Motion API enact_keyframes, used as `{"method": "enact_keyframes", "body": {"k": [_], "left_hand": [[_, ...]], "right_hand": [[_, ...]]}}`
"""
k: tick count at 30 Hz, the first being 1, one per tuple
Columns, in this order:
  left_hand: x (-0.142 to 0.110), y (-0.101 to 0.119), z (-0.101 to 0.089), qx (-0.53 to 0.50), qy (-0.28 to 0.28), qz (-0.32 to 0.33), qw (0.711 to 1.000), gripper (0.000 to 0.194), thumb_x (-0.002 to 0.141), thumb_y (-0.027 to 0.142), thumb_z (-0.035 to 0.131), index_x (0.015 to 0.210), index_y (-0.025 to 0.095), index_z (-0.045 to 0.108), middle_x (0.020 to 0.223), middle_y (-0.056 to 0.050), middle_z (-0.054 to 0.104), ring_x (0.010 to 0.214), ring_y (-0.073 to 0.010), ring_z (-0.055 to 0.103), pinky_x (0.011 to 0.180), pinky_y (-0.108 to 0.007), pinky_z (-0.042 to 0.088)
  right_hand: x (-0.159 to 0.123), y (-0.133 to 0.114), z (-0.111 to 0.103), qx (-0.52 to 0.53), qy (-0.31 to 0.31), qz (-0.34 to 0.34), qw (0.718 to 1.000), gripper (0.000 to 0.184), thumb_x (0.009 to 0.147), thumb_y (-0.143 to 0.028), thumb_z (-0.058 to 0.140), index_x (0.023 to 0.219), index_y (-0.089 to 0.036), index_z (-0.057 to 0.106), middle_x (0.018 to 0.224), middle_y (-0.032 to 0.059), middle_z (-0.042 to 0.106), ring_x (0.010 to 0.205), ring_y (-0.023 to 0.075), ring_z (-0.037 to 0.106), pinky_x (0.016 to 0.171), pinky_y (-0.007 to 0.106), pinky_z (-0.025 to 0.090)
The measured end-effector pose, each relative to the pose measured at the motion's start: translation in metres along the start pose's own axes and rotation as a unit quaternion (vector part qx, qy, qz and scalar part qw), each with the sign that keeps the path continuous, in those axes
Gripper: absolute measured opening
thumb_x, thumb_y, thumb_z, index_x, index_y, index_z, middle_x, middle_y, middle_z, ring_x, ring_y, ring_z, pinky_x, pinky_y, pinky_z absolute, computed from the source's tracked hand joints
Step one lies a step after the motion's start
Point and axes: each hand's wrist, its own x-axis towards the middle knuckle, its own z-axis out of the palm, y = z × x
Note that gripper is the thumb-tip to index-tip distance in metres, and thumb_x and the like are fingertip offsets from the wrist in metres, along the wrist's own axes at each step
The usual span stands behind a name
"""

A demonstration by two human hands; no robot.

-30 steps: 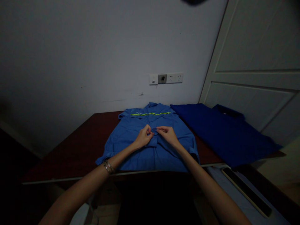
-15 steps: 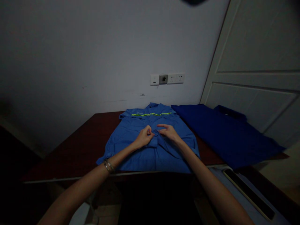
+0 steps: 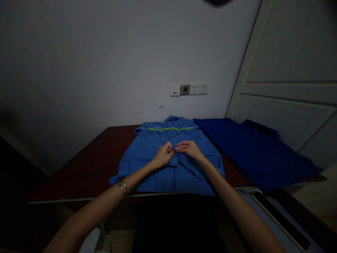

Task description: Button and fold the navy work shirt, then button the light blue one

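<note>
A blue work jacket (image 3: 147, 144) with a yellow-green stripe and white letters across the chest lies flat, collar toward the wall. At its front opening, my left hand (image 3: 163, 155) pinches the edge of the cloth between thumb and fingers. My right hand (image 3: 191, 149) faces it from the other side, fingertips closed on the same bit of cloth. A small fold rises between the two hands. Whether a button is in the fingers, I cannot tell. A bracelet (image 3: 123, 186) circles my left wrist.
The dark red table (image 3: 97, 154) stands against the wall. A darker blue collared garment (image 3: 242, 151) lies on its right side. Lower right, a long dark object like a phone (image 3: 283, 221) rests on pale cloth. Wall sockets (image 3: 198, 89) and a white door (image 3: 289, 63) are behind.
The fingers of my right hand have come together onto the cloth; before, the index finger and thumb were apart. My left hand keeps its pinch.
</note>
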Motion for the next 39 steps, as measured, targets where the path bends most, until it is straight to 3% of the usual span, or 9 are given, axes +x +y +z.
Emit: {"method": "enact_keyframes", "body": {"k": [10, 17, 24, 27, 30, 33, 39], "left_hand": [[-0.002, 0.003, 0.001, 0.009, 0.049, -0.002, 0.999, 0.012, 0.067, 0.010, 0.047, 0.067, 0.018, 0.038, 0.057, 0.007, 0.037, 0.053, -0.0078, 0.036, 0.053, -0.021, 0.025], [-0.002, 0.002, 0.009, -0.092, 0.098, -0.062, 0.989, 0.015, 0.065, 0.008, 0.045, 0.068, 0.019, 0.035, 0.052, 0.009, 0.034, 0.047, -0.0068, 0.035, 0.049, -0.018, 0.026], [-0.003, 0.002, 0.006, -0.164, 0.073, -0.111, 0.977, 0.017, 0.069, 0.012, 0.047, 0.073, 0.020, 0.034, 0.045, 0.011, 0.033, 0.037, -0.0049, 0.026, 0.040, -0.017, 0.017], [-0.002, 0.005, 0.002, -0.188, 0.063, -0.120, 0.973, 0.016, 0.073, 0.021, 0.051, 0.077, 0.021, 0.035, 0.043, 0.012, 0.032, 0.035, -0.0045, 0.026, 0.039, -0.016, 0.016], [-0.002, 0.008, 0.001, -0.210, 0.057, -0.125, 0.968, 0.029, 0.073, 0.035, 0.057, 0.081, 0.022, 0.033, 0.045, 0.013, 0.037, 0.035, -0.0040, 0.028, 0.039, -0.016, 0.017], [-0.002, 0.008, 0.001, -0.221, 0.046, -0.124, 0.966, 0.040, 0.067, 0.039, 0.062, 0.083, 0.022, 0.031, 0.051, 0.011, 0.047, 0.038, -0.0040, 0.035, 0.041, -0.015, 0.021], [-0.003, 0.002, 0.002, -0.225, 0.043, -0.116, 0.966, 0.036, 0.068, 0.036, 0.062, 0.083, 0.021, 0.032, 0.052, 0.011, 0.050, 0.039, -0.0030, 0.036, 0.041, -0.013, 0.022]], "right_hand": [[0.004, -0.005, 0.003, -0.030, -0.012, -0.024, 0.999, 0.027, 0.044, -0.017, 0.073, 0.069, -0.013, 0.065, 0.058, 0.0020, 0.067, 0.056, 0.0146, 0.062, 0.056, 0.026, 0.050], [0.005, 0.003, 0.006, -0.070, -0.006, -0.092, 0.993, 0.028, 0.052, -0.020, 0.070, 0.079, -0.013, 0.064, 0.062, 0.0017, 0.067, 0.060, 0.0152, 0.063, 0.060, 0.027, 0.050], [-0.008, 0.003, 0.010, -0.170, 0.014, -0.188, 0.967, 0.027, 0.065, -0.025, 0.066, 0.091, -0.016, 0.064, 0.074, 0.0025, 0.069, 0.070, 0.0168, 0.064, 0.073, 0.031, 0.048], [-0.014, 0.001, 0.011, -0.200, 0.032, -0.233, 0.951, 0.026, 0.069, -0.026, 0.063, 0.094, -0.018, 0.064, 0.077, 0.0024, 0.069, 0.075, 0.0176, 0.064, 0.078, 0.032, 0.047], [-0.019, 0.001, 0.012, -0.219, 0.039, -0.265, 0.938, 0.027, 0.073, -0.025, 0.061, 0.098, -0.018, 0.063, 0.082, 0.0039, 0.069, 0.079, 0.0185, 0.064, 0.078, 0.032, 0.046], [-0.020, 0.004, 0.012, -0.226, 0.041, -0.281, 0.932, 0.026, 0.074, -0.023, 0.059, 0.100, -0.019, 0.063, 0.086, 0.0048, 0.069, 0.082, 0.0189, 0.064, 0.078, 0.032, 0.047], [-0.016, 0.011, 0.011, -0.213, 0.034, -0.280, 0.935, 0.026, 0.074, -0.024, 0.060, 0.099, -0.018, 0.062, 0.087, 0.0049, 0.068, 0.082, 0.0187, 0.064, 0.078, 0.033, 0.048]]}}
